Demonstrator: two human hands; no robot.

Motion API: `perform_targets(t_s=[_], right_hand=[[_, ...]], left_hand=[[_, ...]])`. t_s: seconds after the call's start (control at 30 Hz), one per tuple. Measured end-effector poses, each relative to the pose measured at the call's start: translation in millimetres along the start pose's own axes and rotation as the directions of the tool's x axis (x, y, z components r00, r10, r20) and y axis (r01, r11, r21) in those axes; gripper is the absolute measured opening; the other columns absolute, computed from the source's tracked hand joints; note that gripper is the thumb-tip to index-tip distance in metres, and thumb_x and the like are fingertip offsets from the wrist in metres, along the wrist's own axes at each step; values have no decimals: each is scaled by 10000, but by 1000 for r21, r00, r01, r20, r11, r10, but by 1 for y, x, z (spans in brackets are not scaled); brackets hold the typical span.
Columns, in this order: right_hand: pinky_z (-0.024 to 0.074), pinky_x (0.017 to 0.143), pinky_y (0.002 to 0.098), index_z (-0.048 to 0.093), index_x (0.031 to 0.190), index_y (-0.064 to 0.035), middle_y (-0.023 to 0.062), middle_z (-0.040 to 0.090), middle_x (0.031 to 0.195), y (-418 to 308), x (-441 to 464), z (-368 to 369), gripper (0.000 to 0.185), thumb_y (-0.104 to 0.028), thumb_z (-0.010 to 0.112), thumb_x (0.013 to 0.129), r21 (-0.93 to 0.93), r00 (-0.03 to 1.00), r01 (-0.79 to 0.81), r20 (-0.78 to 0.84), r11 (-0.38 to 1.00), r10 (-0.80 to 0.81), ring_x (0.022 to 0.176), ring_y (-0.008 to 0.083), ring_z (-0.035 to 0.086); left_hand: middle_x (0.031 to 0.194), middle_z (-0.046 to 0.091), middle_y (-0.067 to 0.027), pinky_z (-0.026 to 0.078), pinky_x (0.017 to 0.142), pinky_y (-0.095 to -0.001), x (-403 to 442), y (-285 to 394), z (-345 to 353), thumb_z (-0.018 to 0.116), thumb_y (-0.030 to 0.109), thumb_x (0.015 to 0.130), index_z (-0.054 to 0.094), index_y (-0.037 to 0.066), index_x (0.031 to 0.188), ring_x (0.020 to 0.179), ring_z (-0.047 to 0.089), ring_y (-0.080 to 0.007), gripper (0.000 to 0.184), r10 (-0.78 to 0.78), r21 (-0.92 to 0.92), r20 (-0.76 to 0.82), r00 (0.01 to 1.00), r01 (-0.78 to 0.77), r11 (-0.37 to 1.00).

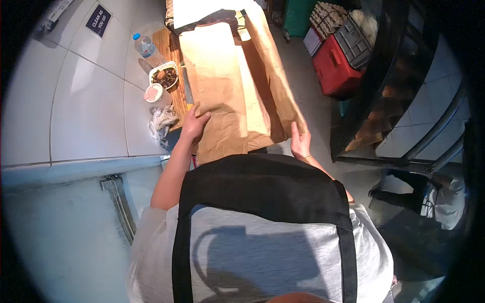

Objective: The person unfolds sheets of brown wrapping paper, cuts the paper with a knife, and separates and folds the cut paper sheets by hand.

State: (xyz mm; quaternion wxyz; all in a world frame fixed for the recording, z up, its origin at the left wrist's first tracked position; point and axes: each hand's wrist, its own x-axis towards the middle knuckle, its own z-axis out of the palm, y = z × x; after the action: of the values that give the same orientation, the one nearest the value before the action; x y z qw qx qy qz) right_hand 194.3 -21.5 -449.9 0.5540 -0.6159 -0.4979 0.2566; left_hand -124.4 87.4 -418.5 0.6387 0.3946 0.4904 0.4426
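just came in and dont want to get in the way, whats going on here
A person holds open a big brown paper bag with both hands, the left hand on one side of the bag and the right hand on the other. A bottle, a food tray and a cup stand to the left.

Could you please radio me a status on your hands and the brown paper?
Left hand holding brown paper, left side; right hand, right side. Bottle, cup, food tray alongside.
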Motion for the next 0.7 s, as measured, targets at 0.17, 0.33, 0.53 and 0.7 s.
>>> perform_targets(t_s=[0.17, 0.33, 0.53, 0.7], right_hand=[[416, 947, 341, 507, 1279, -109, 140, 483, 1285, 12, -15, 19, 471, -30, 564, 818, 465, 907, -374, 363, 802, 213, 1144, 264, 515], [361, 984, 415, 469, 1323, -210, 144, 428, 1329, 11, -12, 29, 631, -74, 614, 724, -260, 665, 558, 708, 788, -238, 1248, 312, 398], [329, 1013, 440, 388, 1383, -210, 127, 426, 1363, -7, 23, 64, 593, -275, 617, 840, -500, 421, 615, 862, 610, 283, 1288, 296, 367], [417, 950, 335, 332, 1405, -119, 106, 515, 1277, 11, 67, 61, 638, -471, 504, 902, 243, 505, -649, 846, 721, 169, 1124, 181, 521]], left_hand=[[1152, 584, -111, 486, 873, -322, -25, 54, -14, 583, -50, 828, 416, 22, 1289, 1002, 596, -197, 496, 125, 26, -61, 990, -123, 992], [1209, 554, -120, 466, 922, -340, -45, 82, -29, 559, -72, 824, 389, 18, 1313, 1066, 569, -209, 525, 222, -10, -103, 970, -224, 975], [1188, 567, -122, 472, 893, -316, -32, 129, -5, 575, -51, 820, 404, 1, 1307, 1042, 577, -194, 519, 345, 180, -62, 936, -330, 927], [1117, 577, -62, 461, 708, -198, 19, 149, 54, 608, 25, 838, 441, -2, 1276, 889, 584, -110, 470, 125, 352, 299, 946, -231, 907]])
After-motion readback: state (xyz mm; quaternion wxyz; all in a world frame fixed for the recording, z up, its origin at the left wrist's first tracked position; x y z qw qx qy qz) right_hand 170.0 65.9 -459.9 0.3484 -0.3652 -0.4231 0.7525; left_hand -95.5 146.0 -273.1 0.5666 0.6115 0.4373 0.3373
